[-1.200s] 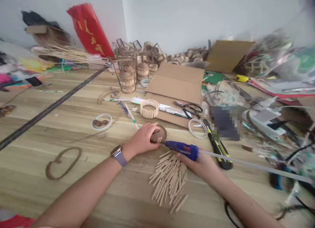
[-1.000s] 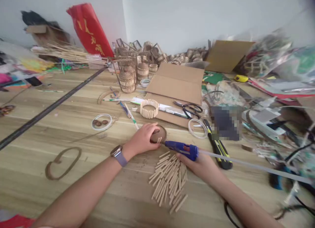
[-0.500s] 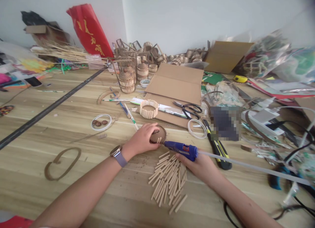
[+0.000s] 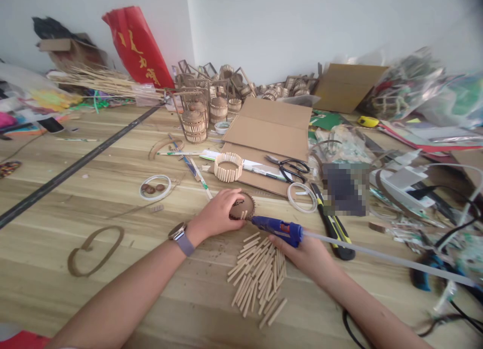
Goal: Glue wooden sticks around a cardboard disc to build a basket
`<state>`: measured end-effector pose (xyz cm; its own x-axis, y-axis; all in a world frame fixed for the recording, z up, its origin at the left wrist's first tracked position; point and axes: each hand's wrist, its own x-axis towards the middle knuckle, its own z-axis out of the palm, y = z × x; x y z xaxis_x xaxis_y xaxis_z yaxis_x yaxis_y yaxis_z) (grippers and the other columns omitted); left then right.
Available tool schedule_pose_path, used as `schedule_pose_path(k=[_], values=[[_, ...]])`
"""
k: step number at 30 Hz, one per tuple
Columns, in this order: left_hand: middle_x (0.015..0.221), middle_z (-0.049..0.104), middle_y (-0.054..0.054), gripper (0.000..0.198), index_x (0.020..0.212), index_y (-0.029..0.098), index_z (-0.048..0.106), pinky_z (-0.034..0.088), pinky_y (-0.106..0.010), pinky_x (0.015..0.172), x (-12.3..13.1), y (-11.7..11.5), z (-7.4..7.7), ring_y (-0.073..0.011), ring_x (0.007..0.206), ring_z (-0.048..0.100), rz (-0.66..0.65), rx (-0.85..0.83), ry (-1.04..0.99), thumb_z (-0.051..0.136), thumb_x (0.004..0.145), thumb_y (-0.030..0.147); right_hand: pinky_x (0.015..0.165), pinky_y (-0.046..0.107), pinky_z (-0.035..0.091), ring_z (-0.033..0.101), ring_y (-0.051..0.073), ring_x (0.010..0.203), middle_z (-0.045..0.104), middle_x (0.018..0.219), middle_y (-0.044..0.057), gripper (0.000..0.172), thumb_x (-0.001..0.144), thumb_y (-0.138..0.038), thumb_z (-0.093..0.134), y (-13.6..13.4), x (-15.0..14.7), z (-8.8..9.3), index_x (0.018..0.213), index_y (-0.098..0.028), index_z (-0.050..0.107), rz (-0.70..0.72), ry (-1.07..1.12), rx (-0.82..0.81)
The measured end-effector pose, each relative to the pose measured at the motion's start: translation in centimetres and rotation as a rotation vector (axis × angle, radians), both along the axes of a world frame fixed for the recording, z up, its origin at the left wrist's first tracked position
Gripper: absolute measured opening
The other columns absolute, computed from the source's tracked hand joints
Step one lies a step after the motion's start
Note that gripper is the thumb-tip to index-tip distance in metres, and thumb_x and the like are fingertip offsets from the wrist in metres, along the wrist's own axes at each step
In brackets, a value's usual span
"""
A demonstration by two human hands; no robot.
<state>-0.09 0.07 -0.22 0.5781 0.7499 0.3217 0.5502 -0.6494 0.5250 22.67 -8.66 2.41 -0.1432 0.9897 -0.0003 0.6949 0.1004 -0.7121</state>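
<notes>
Blue plastic marks the glue gun, gripped in the right hand, which lies toward four o'clock of the brown disc. Its long axis runs nearly crosswise: the nozzle points between nine and ten o'clock and ends at the disc's near rim, though whether it touches cannot be told; a pale rod trails from its tail between three and four. The left hand is the nearer of the two, curled round the disc's left side with thumb and fingers, so the disc sits at about three o'clock from it. A couple of short sticks stand at the disc's six o'clock edge, right by the nozzle. More lie as a stick pile on the surface, toward six o'clock of the disc and eight o'clock of the right hand.
</notes>
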Motion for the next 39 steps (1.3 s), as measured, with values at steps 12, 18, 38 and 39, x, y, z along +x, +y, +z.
schedule_pose_path(k=[12, 18, 38, 39], values=[[0.134, 0.053, -0.016, 0.060, 0.121, 0.019, 0.051, 0.041, -0.050, 0.106, 0.0, -0.1, 0.4, -0.0326, 0.126, 0.049, 0.012, -0.080, -0.034, 0.075, 0.066, 0.022, 0.074, 0.038, 0.055, 0.070, 0.027, 0.082, 0.076, 0.086, 0.008, 0.039, 0.077, -0.052, 0.059, 1.0, 0.8, -0.1, 0.093, -0.019, 0.072, -0.187, 0.157, -0.050], [0.134, 0.053, -0.015, 0.060, 0.121, 0.020, 0.050, 0.041, -0.051, 0.105, -0.1, -0.1, 0.4, -0.0318, 0.124, 0.050, 0.006, -0.072, -0.038, 0.076, 0.067, 0.022, 0.055, 0.028, 0.048, 0.062, 0.017, 0.060, 0.069, 0.069, 0.005, 0.045, 0.080, -0.058, 0.056, 2.0, 3.9, 0.5, 0.079, -0.015, 0.068, -0.205, 0.332, -0.229], [0.135, 0.052, -0.018, 0.061, 0.122, 0.017, 0.050, 0.040, -0.048, 0.106, -0.1, -0.1, 0.7, -0.0315, 0.127, 0.047, -0.004, -0.105, -0.031, 0.078, 0.069, 0.027, 0.058, 0.027, 0.043, 0.060, 0.019, 0.074, 0.067, 0.080, 0.006, 0.013, 0.086, -0.006, 0.055, 2.2, -3.9, 1.1, 0.081, -0.017, 0.061, 0.726, -0.681, 0.526], [0.135, 0.052, -0.019, 0.061, 0.121, 0.016, 0.050, 0.039, -0.048, 0.107, -0.1, -0.1, 0.7, -0.0315, 0.127, 0.047, -0.001, -0.108, -0.032, 0.078, 0.068, 0.026, 0.057, 0.027, 0.042, 0.060, 0.019, 0.074, 0.067, 0.079, 0.006, 0.013, 0.086, -0.005, 0.055, 2.2, -4.2, 1.0, 0.081, -0.017, 0.060, 0.723, -0.702, 0.537]])
